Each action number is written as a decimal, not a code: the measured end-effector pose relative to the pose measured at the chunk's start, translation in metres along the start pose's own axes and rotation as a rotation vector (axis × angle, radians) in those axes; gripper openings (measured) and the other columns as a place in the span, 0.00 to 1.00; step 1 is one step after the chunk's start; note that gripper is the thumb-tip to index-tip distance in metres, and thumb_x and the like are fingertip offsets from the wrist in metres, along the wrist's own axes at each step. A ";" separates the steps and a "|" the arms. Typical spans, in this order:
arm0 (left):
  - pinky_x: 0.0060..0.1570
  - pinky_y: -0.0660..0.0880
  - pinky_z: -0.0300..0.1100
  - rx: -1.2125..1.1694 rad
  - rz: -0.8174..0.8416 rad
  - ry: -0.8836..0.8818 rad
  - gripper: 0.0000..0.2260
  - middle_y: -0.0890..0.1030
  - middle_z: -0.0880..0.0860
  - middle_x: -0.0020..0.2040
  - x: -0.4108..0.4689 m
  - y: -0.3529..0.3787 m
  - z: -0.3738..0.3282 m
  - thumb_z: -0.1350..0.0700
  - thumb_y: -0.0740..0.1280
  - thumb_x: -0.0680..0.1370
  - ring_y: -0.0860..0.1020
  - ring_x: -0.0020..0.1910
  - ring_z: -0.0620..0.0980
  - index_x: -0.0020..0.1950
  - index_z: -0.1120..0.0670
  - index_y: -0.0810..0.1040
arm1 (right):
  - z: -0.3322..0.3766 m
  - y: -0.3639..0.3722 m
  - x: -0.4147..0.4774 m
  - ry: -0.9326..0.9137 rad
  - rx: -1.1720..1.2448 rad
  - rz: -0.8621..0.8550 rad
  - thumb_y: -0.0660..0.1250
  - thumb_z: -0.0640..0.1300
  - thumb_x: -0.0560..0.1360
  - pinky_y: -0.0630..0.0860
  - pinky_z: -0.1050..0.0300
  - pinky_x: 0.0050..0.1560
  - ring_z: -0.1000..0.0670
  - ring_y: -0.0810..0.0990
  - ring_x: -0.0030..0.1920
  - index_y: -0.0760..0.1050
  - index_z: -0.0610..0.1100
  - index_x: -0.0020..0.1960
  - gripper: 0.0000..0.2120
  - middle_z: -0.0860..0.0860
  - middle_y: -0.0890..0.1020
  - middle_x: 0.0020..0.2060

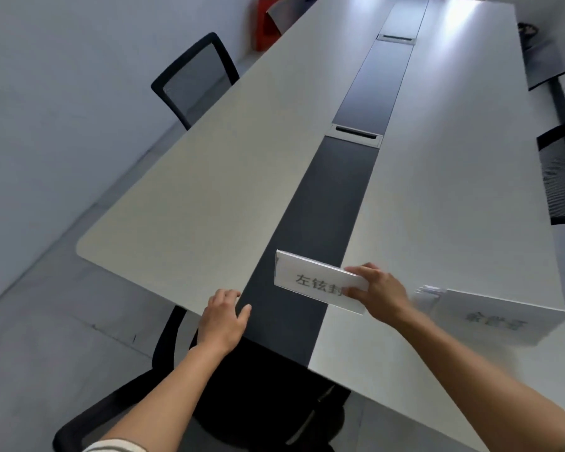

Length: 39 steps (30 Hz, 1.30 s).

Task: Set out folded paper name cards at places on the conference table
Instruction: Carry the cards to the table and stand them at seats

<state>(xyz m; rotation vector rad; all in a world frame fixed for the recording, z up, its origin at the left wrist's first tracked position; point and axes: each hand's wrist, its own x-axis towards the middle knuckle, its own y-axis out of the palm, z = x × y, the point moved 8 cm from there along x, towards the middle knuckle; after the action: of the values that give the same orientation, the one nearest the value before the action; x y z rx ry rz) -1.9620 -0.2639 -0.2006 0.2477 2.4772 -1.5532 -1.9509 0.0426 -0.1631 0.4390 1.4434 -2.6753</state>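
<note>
Low in the frame's centre, the right hand point(377, 290) pinches the name card point(318, 282) by its right end (long axis crosswise) above the surface point(209, 190); the left hand point(224, 318), empty and loosely spread, rests at its edge.

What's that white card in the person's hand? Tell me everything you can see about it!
The name card is a long white rectangle that looks like folded paper, perhaps in a clear sleeve, with dark printed characters on the face toward the camera. The right hand pinches its right end, covering part of the writing. It is tilted, left end higher in the picture, over the dark centre strip near the table's close end. Whether its bottom edge touches the table cannot be told. The left hand does not touch it.
</note>
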 end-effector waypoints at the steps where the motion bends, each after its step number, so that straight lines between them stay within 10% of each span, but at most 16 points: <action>1: 0.62 0.69 0.46 0.027 -0.003 0.002 0.20 0.72 0.54 0.65 0.011 0.007 -0.001 0.46 0.60 0.78 0.70 0.65 0.53 0.67 0.55 0.70 | -0.001 0.001 0.013 0.016 0.011 -0.012 0.69 0.51 0.73 0.69 0.62 0.37 0.51 0.74 0.45 0.74 0.55 0.65 0.20 0.52 0.78 0.56; 10: 0.76 0.45 0.53 0.260 0.011 -0.063 0.31 0.48 0.60 0.78 0.093 0.082 -0.010 0.39 0.47 0.79 0.44 0.77 0.58 0.77 0.54 0.51 | -0.018 -0.001 0.118 0.073 0.018 -0.076 0.69 0.51 0.73 0.79 0.50 0.46 0.48 0.76 0.49 0.75 0.54 0.65 0.20 0.50 0.79 0.56; 22: 0.72 0.51 0.57 0.319 -0.013 -0.072 0.32 0.58 0.62 0.76 0.096 0.096 -0.005 0.38 0.41 0.78 0.54 0.76 0.60 0.75 0.56 0.59 | -0.034 -0.042 0.243 0.150 -0.045 -0.168 0.70 0.53 0.71 0.76 0.46 0.51 0.43 0.77 0.54 0.72 0.55 0.66 0.23 0.47 0.80 0.59; 29: 0.72 0.53 0.57 0.343 -0.005 -0.079 0.32 0.58 0.62 0.76 0.097 0.093 -0.004 0.39 0.42 0.78 0.55 0.76 0.60 0.75 0.56 0.61 | 0.007 -0.034 0.257 -0.021 -0.355 -0.338 0.68 0.51 0.72 0.53 0.36 0.72 0.38 0.55 0.75 0.57 0.51 0.75 0.35 0.42 0.61 0.75; 39: 0.72 0.54 0.57 0.334 -0.016 -0.064 0.31 0.60 0.62 0.76 0.097 0.093 -0.003 0.39 0.43 0.78 0.56 0.76 0.61 0.75 0.56 0.62 | -0.004 -0.039 0.286 -0.018 -0.442 -0.281 0.68 0.45 0.73 0.55 0.39 0.71 0.39 0.67 0.67 0.61 0.53 0.73 0.30 0.44 0.74 0.65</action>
<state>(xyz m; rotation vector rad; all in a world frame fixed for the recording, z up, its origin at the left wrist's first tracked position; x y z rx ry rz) -2.0324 -0.2179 -0.3049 0.2250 2.1671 -1.9445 -2.2310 0.0881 -0.2142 0.1863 2.1549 -2.4185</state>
